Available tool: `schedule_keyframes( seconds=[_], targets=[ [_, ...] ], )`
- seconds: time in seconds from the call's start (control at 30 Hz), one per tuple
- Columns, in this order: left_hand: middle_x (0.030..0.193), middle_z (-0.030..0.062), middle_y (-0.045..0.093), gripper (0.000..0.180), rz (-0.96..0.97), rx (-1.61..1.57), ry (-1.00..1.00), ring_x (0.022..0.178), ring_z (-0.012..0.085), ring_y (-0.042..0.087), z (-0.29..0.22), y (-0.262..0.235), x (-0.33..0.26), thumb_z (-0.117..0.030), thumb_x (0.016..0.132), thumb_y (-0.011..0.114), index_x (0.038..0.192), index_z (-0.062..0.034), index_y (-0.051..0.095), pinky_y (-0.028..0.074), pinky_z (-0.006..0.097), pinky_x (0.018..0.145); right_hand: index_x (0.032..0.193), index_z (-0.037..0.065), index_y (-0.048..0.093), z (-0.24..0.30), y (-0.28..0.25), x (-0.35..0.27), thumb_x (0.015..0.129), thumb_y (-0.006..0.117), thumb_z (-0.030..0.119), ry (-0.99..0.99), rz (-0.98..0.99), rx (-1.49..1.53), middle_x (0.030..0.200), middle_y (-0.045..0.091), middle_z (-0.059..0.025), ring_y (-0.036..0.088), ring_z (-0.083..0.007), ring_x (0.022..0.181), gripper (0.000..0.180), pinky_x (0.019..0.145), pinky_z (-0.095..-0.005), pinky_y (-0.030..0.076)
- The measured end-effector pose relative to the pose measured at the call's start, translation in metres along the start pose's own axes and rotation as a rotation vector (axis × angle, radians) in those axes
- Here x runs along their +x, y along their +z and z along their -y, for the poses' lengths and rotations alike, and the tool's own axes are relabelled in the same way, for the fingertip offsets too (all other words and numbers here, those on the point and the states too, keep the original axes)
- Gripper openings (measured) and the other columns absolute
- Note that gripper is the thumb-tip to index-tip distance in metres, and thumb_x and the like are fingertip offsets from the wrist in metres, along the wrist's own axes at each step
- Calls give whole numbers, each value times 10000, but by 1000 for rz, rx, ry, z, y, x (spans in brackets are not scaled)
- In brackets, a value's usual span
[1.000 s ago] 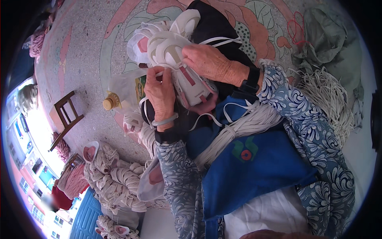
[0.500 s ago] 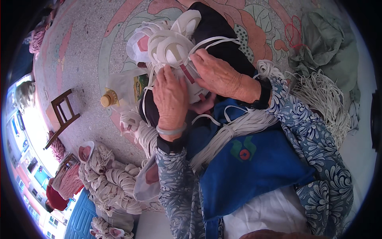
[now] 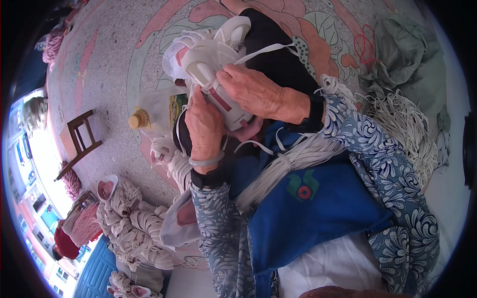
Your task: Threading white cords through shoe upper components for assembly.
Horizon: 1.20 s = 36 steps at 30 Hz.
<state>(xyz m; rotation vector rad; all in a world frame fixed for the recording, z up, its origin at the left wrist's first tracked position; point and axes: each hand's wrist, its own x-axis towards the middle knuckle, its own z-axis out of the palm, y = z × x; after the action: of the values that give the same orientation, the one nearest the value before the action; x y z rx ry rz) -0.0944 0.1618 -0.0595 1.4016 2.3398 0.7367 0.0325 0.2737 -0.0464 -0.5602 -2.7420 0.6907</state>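
On my lap, over dark cloth, rests a white shoe upper [image 3: 220, 98] with dark-red stripes and a pale tongue. My left hand [image 3: 203, 126] is closed on its near left edge, thumb and forefinger at the lacing; whether a lace is between them is hidden. At the opposite edge, the fingertips of my right hand [image 3: 256, 92] pinch a white shoelace [image 3: 271, 48], whose loose part runs up and right. More white uppers [image 3: 186, 42] are bunched just beyond. Across my blue apron [image 3: 318, 198] lies a tied bundle of white laces [image 3: 288, 164].
A clear plastic jug with a yellow cap [image 3: 139, 118] stands left of my lap. Laced bundles of uppers [image 3: 134, 218] pile at lower left, near a small wooden stool [image 3: 82, 141]. Loose laces [image 3: 405, 129] and grey-green cloth [image 3: 402, 54] lie at right.
Both hands have shifted slightly left, and the shoe upper has tilted with them. The lace beyond my right hand has straightened from two loose strands into a single visible band.
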Motion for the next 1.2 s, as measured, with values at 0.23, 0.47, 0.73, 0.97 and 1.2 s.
schedule_keyframes(
  seconds=[0.23,0.47,0.73,0.97,1.2],
  targets=[
    [973,300,593,451,-179,-119,-56,830,431,599,-9,5,-21,-7,762,443,1210,39,464,470,479,728,1011,-91,462,4,2,-9,722,563,3,-85,-76,92,944,494,-193,603,-335,832,320,672,-380,541],
    [1058,282,566,371,-158,-103,-20,917,443,572,-8,7,-18,-15,819,451,1187,30,435,466,484,775,1049,-121,450,3,3,-7,735,539,-12,68,102,4,965,452,-175,556,-320,849,343,720,-338,540],
    [1039,245,588,294,-186,-110,11,912,419,585,-10,-1,-21,-29,852,434,1139,14,484,482,476,749,991,-86,515,-13,-11,-3,696,571,39,-217,168,-38,933,480,-162,527,-292,904,325,754,-331,524],
    [1057,242,570,298,-389,-145,79,961,402,567,-29,-14,-26,-67,849,509,1134,12,476,464,442,802,775,-73,583,-6,-30,7,694,550,102,-458,217,-248,951,495,-165,499,-287,957,195,808,-311,484],
    [1135,228,516,317,-437,-275,129,1050,386,513,-36,-11,-26,-85,749,698,944,-19,456,430,420,871,780,-61,563,-2,-22,-1,681,532,29,-268,24,160,886,488,-161,497,-310,883,138,782,-348,487]
  ],
)
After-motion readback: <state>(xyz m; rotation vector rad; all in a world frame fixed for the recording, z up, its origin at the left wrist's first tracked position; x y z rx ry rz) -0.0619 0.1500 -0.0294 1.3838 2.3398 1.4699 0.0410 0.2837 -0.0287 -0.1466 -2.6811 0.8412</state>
